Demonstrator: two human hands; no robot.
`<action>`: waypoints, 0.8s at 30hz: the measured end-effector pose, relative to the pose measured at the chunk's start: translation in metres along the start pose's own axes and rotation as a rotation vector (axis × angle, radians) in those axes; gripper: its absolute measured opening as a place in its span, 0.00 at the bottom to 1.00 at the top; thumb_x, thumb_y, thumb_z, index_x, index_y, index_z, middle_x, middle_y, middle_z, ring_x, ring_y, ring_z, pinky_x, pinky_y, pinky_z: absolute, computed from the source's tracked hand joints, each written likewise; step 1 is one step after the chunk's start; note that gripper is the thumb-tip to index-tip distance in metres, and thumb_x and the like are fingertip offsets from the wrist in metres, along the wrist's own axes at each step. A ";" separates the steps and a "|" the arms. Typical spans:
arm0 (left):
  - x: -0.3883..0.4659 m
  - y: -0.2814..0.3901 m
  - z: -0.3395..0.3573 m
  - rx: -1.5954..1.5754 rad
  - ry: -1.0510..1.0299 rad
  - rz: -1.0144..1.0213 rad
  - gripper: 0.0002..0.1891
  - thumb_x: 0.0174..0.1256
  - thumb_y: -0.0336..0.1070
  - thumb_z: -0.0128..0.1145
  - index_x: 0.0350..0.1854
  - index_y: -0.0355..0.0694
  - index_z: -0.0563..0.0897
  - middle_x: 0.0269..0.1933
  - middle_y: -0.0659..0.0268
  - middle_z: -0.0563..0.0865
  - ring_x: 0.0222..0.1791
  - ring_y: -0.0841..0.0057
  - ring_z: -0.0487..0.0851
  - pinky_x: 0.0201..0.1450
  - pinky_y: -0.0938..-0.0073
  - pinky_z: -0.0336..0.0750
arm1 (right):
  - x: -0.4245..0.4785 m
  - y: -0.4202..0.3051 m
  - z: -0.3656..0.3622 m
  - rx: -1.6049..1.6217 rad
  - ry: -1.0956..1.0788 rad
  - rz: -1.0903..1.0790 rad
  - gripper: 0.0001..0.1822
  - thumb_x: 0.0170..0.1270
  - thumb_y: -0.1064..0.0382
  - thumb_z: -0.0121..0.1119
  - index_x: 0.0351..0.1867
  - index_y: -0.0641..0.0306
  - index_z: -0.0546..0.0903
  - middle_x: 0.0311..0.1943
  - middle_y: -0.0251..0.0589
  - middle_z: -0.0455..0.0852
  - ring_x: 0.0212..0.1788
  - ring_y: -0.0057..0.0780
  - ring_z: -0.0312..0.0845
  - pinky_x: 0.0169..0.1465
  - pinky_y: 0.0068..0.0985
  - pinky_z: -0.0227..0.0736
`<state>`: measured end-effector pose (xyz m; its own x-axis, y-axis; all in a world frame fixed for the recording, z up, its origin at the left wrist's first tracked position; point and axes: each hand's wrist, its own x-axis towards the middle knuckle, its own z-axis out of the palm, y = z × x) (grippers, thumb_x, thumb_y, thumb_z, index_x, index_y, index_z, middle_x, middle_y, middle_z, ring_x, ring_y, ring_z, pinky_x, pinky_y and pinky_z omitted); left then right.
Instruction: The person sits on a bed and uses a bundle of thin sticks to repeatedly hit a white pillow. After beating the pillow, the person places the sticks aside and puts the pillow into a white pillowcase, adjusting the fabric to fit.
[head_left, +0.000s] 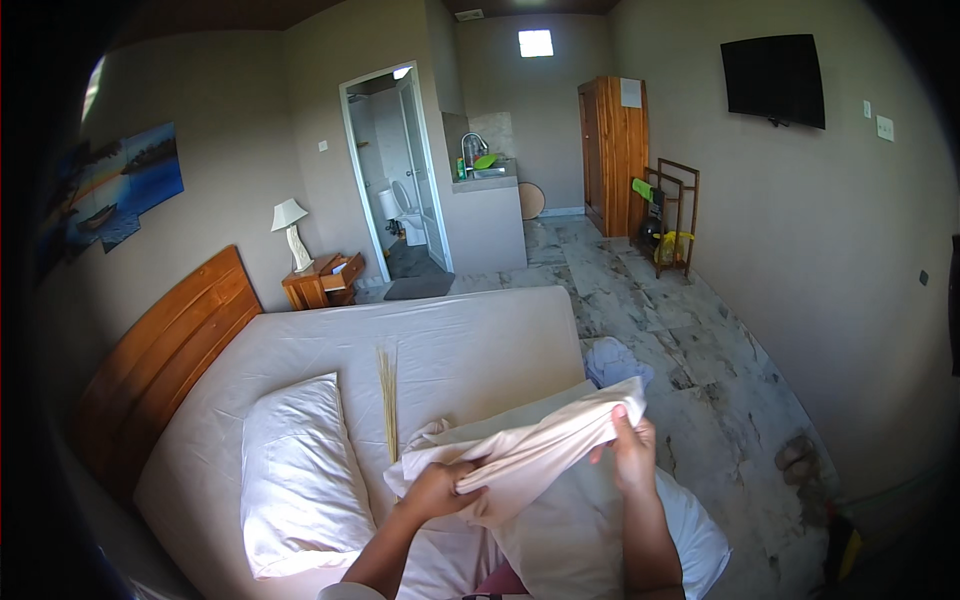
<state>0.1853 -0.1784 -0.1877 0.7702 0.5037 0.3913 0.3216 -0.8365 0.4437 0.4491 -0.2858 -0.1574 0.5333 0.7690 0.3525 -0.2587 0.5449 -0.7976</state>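
Observation:
Between my two hands stretches a pale pillowcase, its upper edge gathered in folds. My left hand grips the near end of those folds. The far corner is pinched between the thumb and fingers of my right hand. More pale fabric hangs below, and whether it is all one piece I cannot tell. A plump white pillow lies on the bed, left of my left hand. Beside it rests a bundle of thin straw-coloured sticks, its lower end partly covered. Another white pillow shows behind my right forearm.
A crumpled pale cloth lies on the marble-patterned floor past the bed's foot. Footwear sits near the right wall. A wooden headboard bounds the left. Beyond stand a nightstand with its drawer out and a wooden rack.

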 end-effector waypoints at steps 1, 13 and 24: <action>-0.003 -0.011 -0.002 0.041 0.041 0.045 0.12 0.50 0.38 0.66 0.34 0.40 0.81 0.27 0.57 0.81 0.26 0.59 0.81 0.31 0.69 0.75 | 0.002 -0.006 -0.004 0.033 0.067 -0.011 0.17 0.70 0.57 0.48 0.31 0.70 0.78 0.25 0.42 0.82 0.20 0.25 0.77 0.19 0.22 0.71; -0.031 -0.063 -0.048 0.171 0.331 -0.336 0.09 0.46 0.28 0.59 0.32 0.40 0.85 0.29 0.54 0.85 0.31 0.59 0.84 0.35 0.67 0.77 | 0.018 -0.040 -0.045 0.289 0.456 -0.318 0.17 0.69 0.54 0.48 0.42 0.71 0.74 0.33 0.45 0.82 0.30 0.28 0.82 0.28 0.22 0.82; -0.033 -0.088 -0.076 0.256 0.649 -0.448 0.08 0.41 0.22 0.56 0.26 0.36 0.84 0.27 0.52 0.84 0.29 0.60 0.83 0.34 0.69 0.75 | 0.022 -0.032 -0.071 0.272 0.625 -0.514 0.16 0.70 0.56 0.47 0.43 0.71 0.73 0.36 0.44 0.82 0.32 0.28 0.82 0.36 0.21 0.82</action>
<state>0.0894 -0.1049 -0.1780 0.0932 0.7598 0.6434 0.6984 -0.5105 0.5016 0.5262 -0.3101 -0.1594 0.9630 0.1219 0.2404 -0.0042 0.8985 -0.4390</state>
